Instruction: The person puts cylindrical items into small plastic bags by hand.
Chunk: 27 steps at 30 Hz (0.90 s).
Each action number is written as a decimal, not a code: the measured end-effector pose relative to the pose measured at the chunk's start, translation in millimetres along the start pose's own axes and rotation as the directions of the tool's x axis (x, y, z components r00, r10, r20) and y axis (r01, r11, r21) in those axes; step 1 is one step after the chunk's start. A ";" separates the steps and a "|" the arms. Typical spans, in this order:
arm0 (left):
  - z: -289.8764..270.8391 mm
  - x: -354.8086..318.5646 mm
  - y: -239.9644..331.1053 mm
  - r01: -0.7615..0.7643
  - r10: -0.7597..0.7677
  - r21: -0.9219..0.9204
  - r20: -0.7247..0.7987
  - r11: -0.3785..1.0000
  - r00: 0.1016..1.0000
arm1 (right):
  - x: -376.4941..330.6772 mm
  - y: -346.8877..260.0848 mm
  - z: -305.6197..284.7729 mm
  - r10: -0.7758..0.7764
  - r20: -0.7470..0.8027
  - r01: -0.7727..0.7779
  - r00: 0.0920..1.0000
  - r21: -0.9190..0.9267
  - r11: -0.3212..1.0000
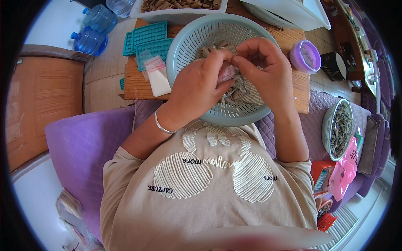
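Note:
Both my hands meet over a pale blue plastic colander [188, 46] that rests on the edge of a low wooden table [134, 83]. My left hand [201, 85] and my right hand [266, 69] pinch a small clear plastic bag [227, 74] between their fingertips. Several short beige tube-shaped pieces [217, 47] lie in the colander behind my fingers. A silver bangle [161, 125] circles my left wrist.
Teal silicone moulds [148, 37] and small clear bags [158, 75] lie left of the colander. A white tray [176, 10] of beige pieces stands at the back. A purple tub [305, 56] sits right, a bowl of dried bits [339, 129] on the purple sofa, water bottles [94, 29] far left.

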<state>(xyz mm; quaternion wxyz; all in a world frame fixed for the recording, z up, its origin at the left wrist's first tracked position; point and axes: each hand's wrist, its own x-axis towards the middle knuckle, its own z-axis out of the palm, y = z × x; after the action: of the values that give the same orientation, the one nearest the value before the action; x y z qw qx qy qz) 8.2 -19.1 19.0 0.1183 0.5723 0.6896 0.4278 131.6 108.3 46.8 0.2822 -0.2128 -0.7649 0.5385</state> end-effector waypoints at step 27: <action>4.2 -2.4 -11.2 0.181 -0.153 -0.328 0.108 0.927 0.982 | -12.3 13.2 -7.5 -0.179 -0.058 0.163 0.982 -0.213 0.963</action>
<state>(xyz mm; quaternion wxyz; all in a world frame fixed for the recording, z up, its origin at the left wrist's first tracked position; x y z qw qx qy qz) 4.0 -19.1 7.5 0.2780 0.4996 0.6473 0.5041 146.1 110.2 33.9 0.3330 -0.1947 -0.8211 0.4207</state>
